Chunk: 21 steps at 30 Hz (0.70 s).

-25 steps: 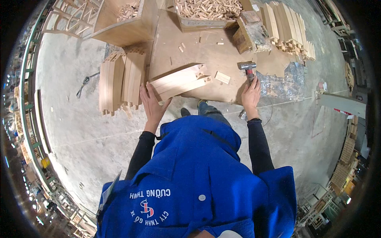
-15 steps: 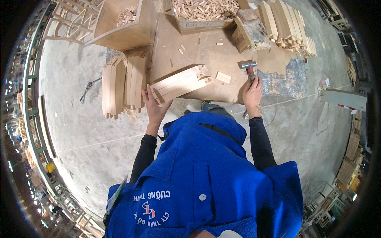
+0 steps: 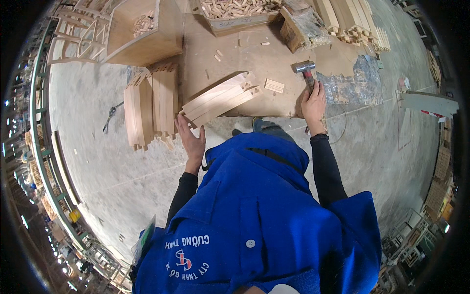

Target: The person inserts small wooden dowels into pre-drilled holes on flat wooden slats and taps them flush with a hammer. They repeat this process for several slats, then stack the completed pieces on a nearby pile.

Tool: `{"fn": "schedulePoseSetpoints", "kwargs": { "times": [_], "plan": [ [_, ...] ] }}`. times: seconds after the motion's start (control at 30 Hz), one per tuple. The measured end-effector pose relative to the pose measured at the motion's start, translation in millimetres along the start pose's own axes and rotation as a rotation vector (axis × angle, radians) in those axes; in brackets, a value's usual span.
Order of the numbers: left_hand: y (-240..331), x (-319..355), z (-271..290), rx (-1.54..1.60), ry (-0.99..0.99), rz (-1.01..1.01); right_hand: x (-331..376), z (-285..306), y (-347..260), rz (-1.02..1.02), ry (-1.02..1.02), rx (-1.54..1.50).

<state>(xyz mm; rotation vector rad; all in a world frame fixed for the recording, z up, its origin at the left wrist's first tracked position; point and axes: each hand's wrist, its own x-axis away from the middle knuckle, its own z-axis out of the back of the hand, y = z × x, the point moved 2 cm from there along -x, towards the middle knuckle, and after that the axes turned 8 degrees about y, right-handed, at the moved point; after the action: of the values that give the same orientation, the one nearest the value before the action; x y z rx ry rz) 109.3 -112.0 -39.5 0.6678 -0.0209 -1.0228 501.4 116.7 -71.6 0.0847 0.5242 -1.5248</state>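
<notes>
On the worktable [image 3: 264,59]: wooden slats [image 3: 220,98] lie slantwise in a small batch, far ends toward the middle, near ends by our left hand.
Left hand [image 3: 191,139]: fingers spread, thumb apart, nothing enclosed; fingertips at the slats' near ends, touching or just beside, we cannot tell which.
Right hand [image 3: 314,103]: closed round the hammer [image 3: 307,76] by its handle; how firmly, we cannot tell.
Progress: slats cut and drilled, holes showing at the far ends; whether any are plugged, too small to tell. We judge it partway at most.
Remaining: side stack [image 3: 164,100] just left of the batch, and dowels [image 3: 240,7] heaped in a tray [image 3: 254,20], suggest plenty left to handle.
Wood: pale, smooth, long flat faces; dowels short and round.
Hammer head: shiny metal, blunt.
Scuffed block [image 3: 303,29]: rough, stained, boxy, beside the tray.
Small flat piece [image 3: 274,85]: pale, rectangular, between slats and hammer.
</notes>
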Motion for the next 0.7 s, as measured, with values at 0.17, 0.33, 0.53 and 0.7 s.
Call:
{"fn": "schedulePoseSetpoints", "kwargs": {
  "times": [0.17, 0.33, 0.53, 0.7],
  "plan": [
    [-5, -2, 2, 0.200, -0.055, 0.063, 2, -1, -1, -0.009, 0.002, 0.002],
    [-8, -3, 2, 0.143, -0.034, 0.020, 1, 0, -2, 0.001, -0.012, 0.009],
    [-6, -6, 5, 0.117, -0.044, 0.019, -1, 1, -2, 0.003, -0.017, 0.014],
    [-21, -6, 9, 0.125, -0.107, 0.006, -1, 1, -4, -0.017, -0.023, -0.003]
  ]
}}
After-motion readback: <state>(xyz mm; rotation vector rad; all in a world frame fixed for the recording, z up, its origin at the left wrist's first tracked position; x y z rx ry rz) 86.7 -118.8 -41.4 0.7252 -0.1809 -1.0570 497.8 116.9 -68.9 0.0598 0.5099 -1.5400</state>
